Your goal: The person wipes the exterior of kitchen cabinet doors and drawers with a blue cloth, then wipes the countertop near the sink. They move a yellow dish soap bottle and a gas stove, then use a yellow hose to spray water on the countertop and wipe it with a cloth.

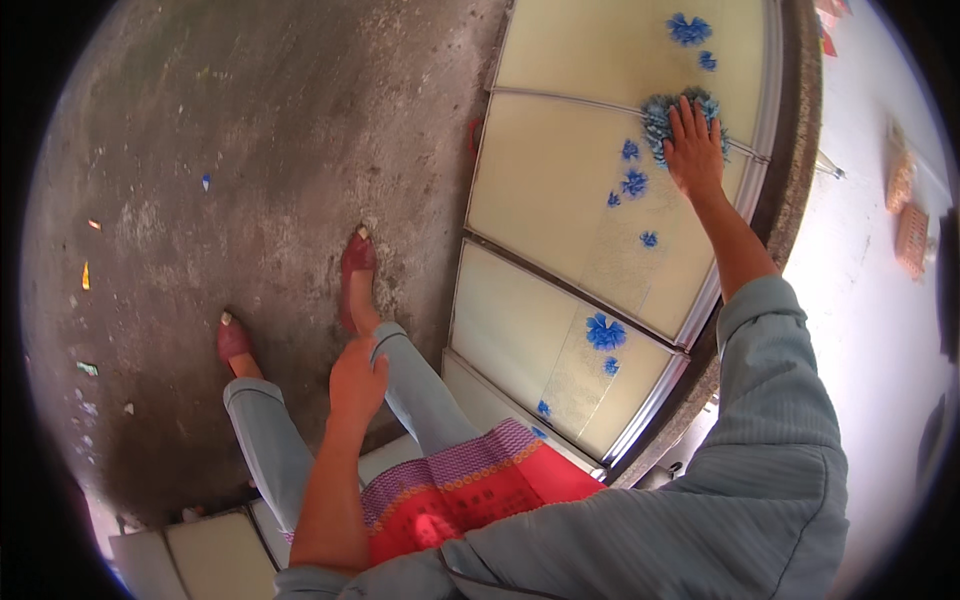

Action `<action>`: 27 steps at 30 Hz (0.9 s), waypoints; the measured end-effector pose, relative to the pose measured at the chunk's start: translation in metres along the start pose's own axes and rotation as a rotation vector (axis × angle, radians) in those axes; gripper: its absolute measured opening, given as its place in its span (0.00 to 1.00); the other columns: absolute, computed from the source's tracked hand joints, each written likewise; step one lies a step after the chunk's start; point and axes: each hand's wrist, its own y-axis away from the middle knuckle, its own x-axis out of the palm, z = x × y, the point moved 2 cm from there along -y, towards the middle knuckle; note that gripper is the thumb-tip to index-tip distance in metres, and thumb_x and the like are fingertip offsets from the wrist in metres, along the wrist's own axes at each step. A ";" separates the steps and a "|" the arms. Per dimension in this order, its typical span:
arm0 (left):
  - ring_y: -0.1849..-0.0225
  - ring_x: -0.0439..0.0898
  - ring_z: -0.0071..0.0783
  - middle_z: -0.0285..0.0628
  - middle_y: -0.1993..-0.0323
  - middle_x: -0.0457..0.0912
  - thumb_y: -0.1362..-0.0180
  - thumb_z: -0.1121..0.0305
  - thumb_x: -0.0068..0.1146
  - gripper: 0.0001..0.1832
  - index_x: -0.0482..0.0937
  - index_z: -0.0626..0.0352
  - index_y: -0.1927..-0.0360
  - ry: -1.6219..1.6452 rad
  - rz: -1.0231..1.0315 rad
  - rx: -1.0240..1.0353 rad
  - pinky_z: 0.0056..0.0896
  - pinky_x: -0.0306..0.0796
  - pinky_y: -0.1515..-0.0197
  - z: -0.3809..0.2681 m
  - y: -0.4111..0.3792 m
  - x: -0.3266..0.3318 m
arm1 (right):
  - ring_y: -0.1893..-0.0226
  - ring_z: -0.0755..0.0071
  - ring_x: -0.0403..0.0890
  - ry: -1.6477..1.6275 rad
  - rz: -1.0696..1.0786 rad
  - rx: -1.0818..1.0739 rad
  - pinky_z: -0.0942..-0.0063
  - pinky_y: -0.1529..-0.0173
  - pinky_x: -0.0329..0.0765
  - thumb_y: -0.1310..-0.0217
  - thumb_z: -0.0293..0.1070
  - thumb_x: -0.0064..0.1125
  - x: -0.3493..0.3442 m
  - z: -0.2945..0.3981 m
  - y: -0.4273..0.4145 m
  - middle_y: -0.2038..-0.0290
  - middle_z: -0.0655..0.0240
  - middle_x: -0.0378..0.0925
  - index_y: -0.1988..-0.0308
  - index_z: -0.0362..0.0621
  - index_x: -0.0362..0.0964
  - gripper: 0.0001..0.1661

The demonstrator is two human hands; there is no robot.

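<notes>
My right hand (696, 154) lies with its fingers spread over a fluffy blue-grey cleaning cloth (657, 127). It presses the cloth against a cream cabinet door panel (547, 157), across the narrow metal strip between two panels. Blue flower prints (634, 183) decorate the panel below the cloth. My left hand (358, 384) hangs in front of my left-side view, above the floor and near my trouser leg. Its back faces the camera and its fingers curl out of sight; nothing shows in it.
The dark edge of a counter (796, 142) runs along the cabinet top, with a white surface (862, 315) beyond. A pink basket (912, 240) stands there. Litter scraps (85, 276) dot the concrete floor (247, 150). More cabinet doors (217, 555) stand at lower left.
</notes>
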 end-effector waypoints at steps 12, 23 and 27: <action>0.54 0.73 0.49 0.52 0.56 0.74 0.48 0.68 0.51 0.17 0.72 0.65 0.56 0.038 -0.019 -0.096 0.41 0.67 0.51 0.000 -0.005 0.024 | 0.38 0.67 0.56 -0.249 0.209 -0.862 0.53 0.34 0.43 0.49 0.47 0.49 0.028 0.183 0.101 0.40 0.70 0.60 0.46 0.49 0.63 0.30; 0.55 0.74 0.49 0.52 0.57 0.74 0.48 0.67 0.51 0.17 0.72 0.64 0.55 -0.031 0.048 -0.133 0.42 0.67 0.52 -0.011 -0.009 0.037 | 0.39 0.65 0.58 -0.195 -0.047 -0.530 0.47 0.37 0.46 0.48 0.42 0.47 0.098 0.262 -0.012 0.41 0.66 0.61 0.49 0.48 0.66 0.26; 0.57 0.75 0.45 0.50 0.57 0.75 0.48 0.69 0.52 0.16 0.73 0.64 0.56 -0.064 0.041 -0.170 0.38 0.69 0.54 -0.007 -0.022 0.040 | 0.39 0.67 0.57 -0.332 0.193 -0.922 0.50 0.35 0.42 0.45 0.44 0.43 0.072 0.313 0.073 0.39 0.71 0.58 0.46 0.49 0.65 0.26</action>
